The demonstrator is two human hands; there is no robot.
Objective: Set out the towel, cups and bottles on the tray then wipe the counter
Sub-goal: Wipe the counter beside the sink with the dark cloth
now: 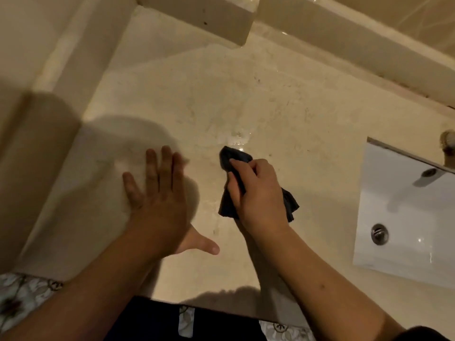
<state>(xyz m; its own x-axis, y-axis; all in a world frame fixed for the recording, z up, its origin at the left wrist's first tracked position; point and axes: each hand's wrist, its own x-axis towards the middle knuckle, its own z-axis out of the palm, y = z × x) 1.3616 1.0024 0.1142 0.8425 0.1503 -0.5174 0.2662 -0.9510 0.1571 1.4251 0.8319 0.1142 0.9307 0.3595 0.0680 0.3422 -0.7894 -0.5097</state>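
My right hand (256, 193) is shut on a small dark cloth (227, 205), pressing it onto the beige stone counter (246, 99) near the middle of the view. A wet shiny patch (237, 140) lies just beyond the cloth. My left hand (157, 200) is spread flat, fingers apart, palm down over the counter to the left of the cloth, holding nothing. No tray, cups, bottles or towel are in view.
A white sink basin (403, 242) with a metal drain (380, 233) is set into the counter at the right, and a tap base (448, 141) shows at its far edge. A raised ledge (204, 18) and walls bound the counter at the back and left.
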